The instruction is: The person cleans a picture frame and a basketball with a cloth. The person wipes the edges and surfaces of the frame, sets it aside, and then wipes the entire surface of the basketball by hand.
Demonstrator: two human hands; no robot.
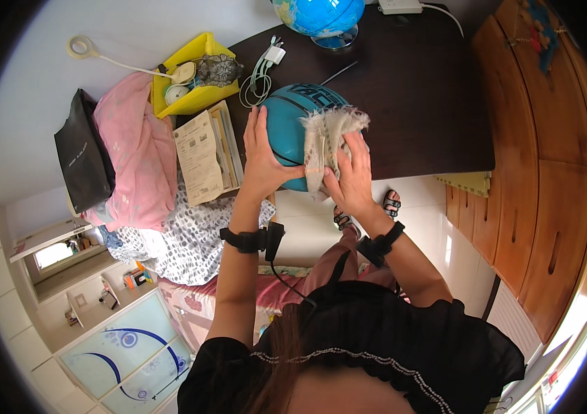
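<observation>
A teal basketball (285,124) with black seams and lettering is before me at the edge of the dark desk (428,103). My left hand (265,160) grips its left side, fingers up along the ball and thumb stretched toward the cloth. A frayed, off-white cloth (324,139) lies bunched against the ball's right side. My right hand (351,176) holds that cloth on the ball with its fingers bent. The cloth hides much of the ball's right side. Whether the ball rests on the desk or is held just off it, I cannot tell.
Behind the ball are a thin rod (339,73), a globe (324,20) and a white charger with cables (274,55). To the left stand a yellow bin (195,101), papers and books (200,160), and pink fabric (133,155). Wooden drawers (552,227) line the right.
</observation>
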